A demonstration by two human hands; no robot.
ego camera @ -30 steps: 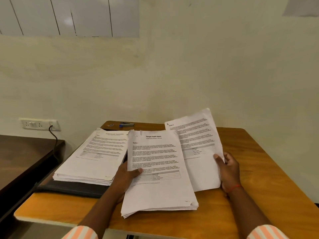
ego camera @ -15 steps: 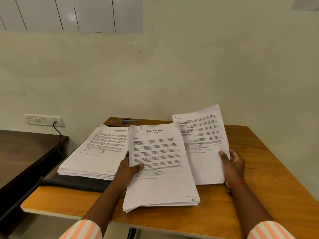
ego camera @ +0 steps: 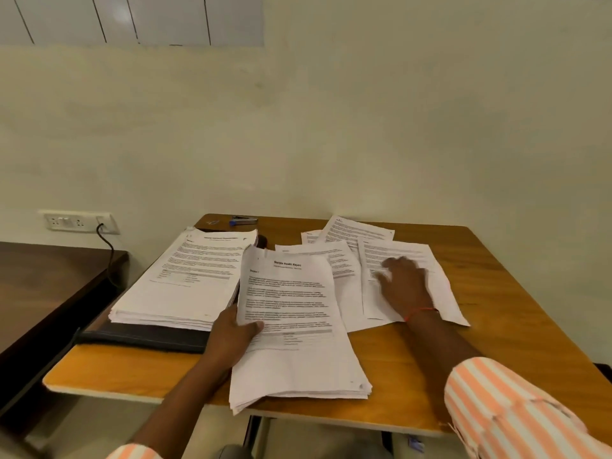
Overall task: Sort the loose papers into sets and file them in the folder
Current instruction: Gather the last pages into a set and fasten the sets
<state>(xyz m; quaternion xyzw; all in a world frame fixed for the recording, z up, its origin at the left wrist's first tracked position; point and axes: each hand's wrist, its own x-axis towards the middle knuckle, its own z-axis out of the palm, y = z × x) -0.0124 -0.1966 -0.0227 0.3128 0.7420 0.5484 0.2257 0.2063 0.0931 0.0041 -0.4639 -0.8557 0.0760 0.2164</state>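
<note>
A thick stack of printed papers [ego camera: 291, 326] lies at the table's front middle. My left hand [ego camera: 231, 336] grips its left edge, thumb on the top page. To the left, a second thick stack [ego camera: 185, 279] rests on a black folder [ego camera: 142, 337]. Several loose printed sheets [ego camera: 351, 256] lie fanned on the table at the right. My right hand [ego camera: 405, 283] lies flat, fingers spread, on the rightmost loose sheet [ego camera: 437, 286].
The wooden table [ego camera: 496, 326] stands against a pale wall. A blue stapler [ego camera: 243, 220] and a small clip [ego camera: 212, 222] lie at its back edge. A dark desk [ego camera: 43, 286] adjoins on the left, under a wall socket [ego camera: 79, 221] with a plugged cable.
My right hand has laid the sheet it held down on the table at the right and now rests flat on it. The left hand keeps hold of the front stack.
</note>
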